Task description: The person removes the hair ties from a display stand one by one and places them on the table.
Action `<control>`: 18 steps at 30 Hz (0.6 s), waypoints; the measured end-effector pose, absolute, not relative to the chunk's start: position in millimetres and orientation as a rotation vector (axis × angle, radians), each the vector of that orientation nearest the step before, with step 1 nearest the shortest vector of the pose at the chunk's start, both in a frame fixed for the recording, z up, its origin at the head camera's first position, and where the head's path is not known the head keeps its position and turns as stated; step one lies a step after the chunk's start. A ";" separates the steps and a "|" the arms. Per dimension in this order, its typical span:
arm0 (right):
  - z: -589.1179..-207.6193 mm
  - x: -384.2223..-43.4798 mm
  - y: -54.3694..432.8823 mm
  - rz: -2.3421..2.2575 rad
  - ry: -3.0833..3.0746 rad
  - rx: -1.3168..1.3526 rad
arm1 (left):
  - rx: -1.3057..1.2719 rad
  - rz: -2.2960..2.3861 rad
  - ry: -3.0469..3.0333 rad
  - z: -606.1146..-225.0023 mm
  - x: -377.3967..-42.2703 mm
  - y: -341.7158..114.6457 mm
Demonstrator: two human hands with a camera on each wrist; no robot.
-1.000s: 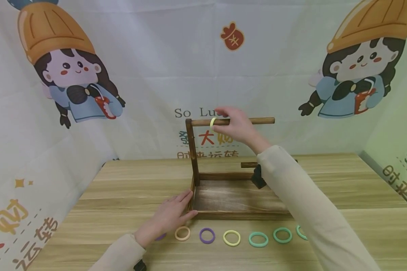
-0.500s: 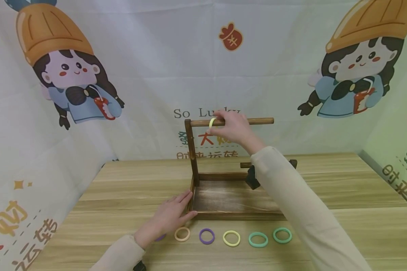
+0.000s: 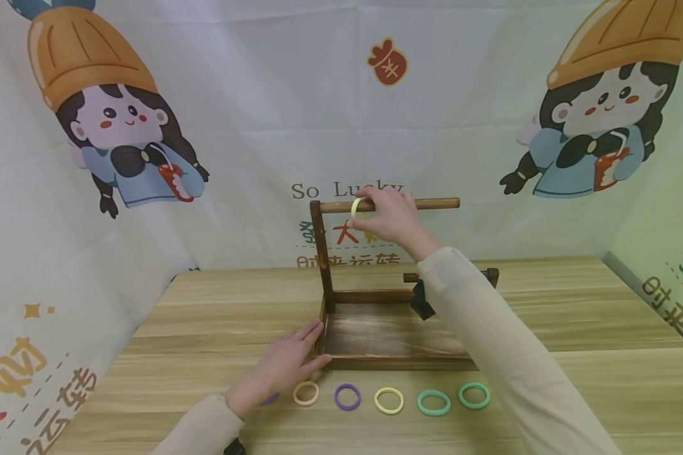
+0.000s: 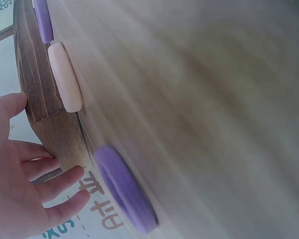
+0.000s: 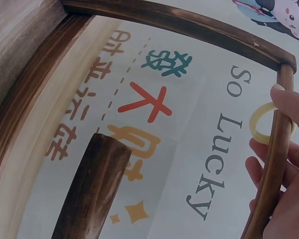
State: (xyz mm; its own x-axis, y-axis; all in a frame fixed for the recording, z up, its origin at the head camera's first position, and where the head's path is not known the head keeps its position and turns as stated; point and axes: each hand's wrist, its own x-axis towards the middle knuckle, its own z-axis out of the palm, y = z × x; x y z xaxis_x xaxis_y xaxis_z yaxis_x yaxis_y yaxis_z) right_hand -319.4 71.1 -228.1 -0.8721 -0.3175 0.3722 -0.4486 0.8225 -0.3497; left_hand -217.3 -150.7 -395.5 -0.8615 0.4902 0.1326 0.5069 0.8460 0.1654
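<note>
My right hand (image 3: 394, 216) pinches a yellow hair tie (image 5: 259, 122) between thumb and fingers. The tie encircles the upper rod (image 3: 438, 203) of a dark wooden stand, a short way from its upright post (image 3: 321, 259). In the head view my left hand (image 3: 281, 360) touches the left front corner of the stand's tray (image 3: 398, 363) with straight fingers. The left wrist view shows its thumb and fingertips at the wooden edge, near a purple hair tie (image 4: 125, 190) and a peach hair tie (image 4: 66, 78).
Along the tray's front lie further hair ties: purple (image 3: 348, 397), yellow (image 3: 389, 400) and two green, one of them a green tie (image 3: 434, 402). A shorter, lower rod (image 5: 92, 189) stands at the right, partly behind my right sleeve. A printed cloth (image 3: 250, 126) hangs behind the table (image 3: 227, 303).
My right hand has slid slightly left along the upper rod with the yellow hair tie, then stays nearly still. The left hand has not moved.
</note>
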 end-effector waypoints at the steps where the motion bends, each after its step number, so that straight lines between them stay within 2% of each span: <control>1: -228.1 -319.3 71.2 0.619 -2.708 0.583 | -0.791 -0.298 -2.940 -395.6 -217.2 -150.5; 18: -229.2 -319.2 78.9 0.630 -2.663 0.604 | -0.790 -0.320 -2.943 -394.7 -216.5 -150.7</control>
